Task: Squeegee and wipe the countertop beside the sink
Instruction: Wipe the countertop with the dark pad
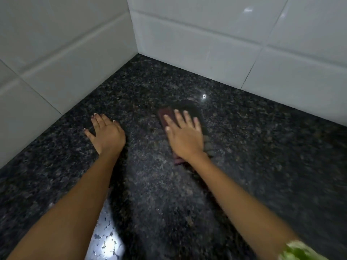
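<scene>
While white tiled walls (206, 34) meet at the corner, the dark speckled bench (244, 147) spreads below. Both forearms reach forward. Left hand (107, 133) lies flat, fingers straight and spread, on bare bench. Right hand (185, 135), fingers straight, presses flat on a dark reddish cloth (165, 114), mid-bench near the corner.

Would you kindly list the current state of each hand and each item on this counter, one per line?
left hand: flat on the counter, fingers straight and spread, holding nothing.
right hand: fingers straight, pressing down on the cloth.
dark red cloth: lying flat on the counter under the right hand, partly hidden and blurred.
granite countertop: dark, speckled and glossy, with light glare near the front edge.
white wall tiles: glossy, meeting at the corner.
</scene>
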